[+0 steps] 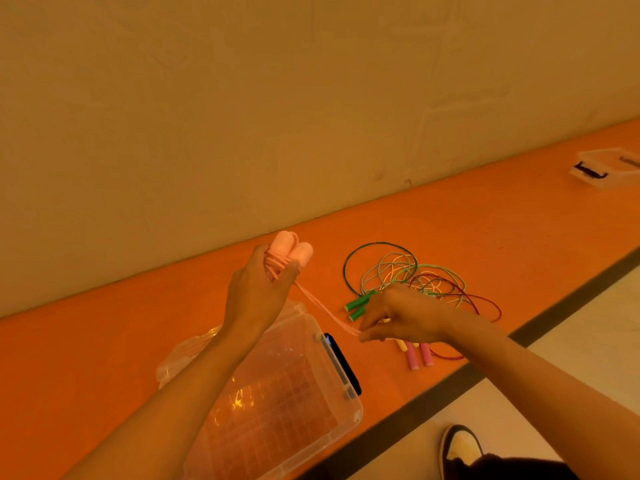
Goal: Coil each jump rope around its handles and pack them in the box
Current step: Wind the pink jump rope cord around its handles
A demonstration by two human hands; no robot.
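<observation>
Right now your left hand (258, 292) is raised at about eleven o'clock from the clear box (277, 393). Its grip is curled round the pair of pink handles (291, 249), whose rounded ends stand side by side above your fingers. Several turns of the pink rope (276, 262) lie wound round the handles just under those ends. From the coil a doubled strand runs taut toward four o'clock to your right hand (405, 313). That grip is nearly closed: thumb and fingertips pinch the strand at its low end, and the other fingers are loosely bent.

The box sits on the orange floor strip (104, 358) at six o'clock in your view, under your left forearm, and a grid pattern shows through its clear plastic. A black latch (343, 368) is on its three o'clock side. A crumpled plastic bag (187, 355) lies against the box at nine o'clock.

Behind your right hand, at twelve to one o'clock from it, a loose tangle of ropes (398, 268) in green, pale and dark red is spread on the strip. Two green handles (358, 304) lie together at its seven o'clock edge. Just below your right wrist lie two deeper-pink handles (419, 356) and a yellow handle (401, 345).

A second clear box (606, 168) rests far off at two o'clock in your view. A shoe (460, 445) shows at five o'clock, on the pale floor beyond the dark border.
</observation>
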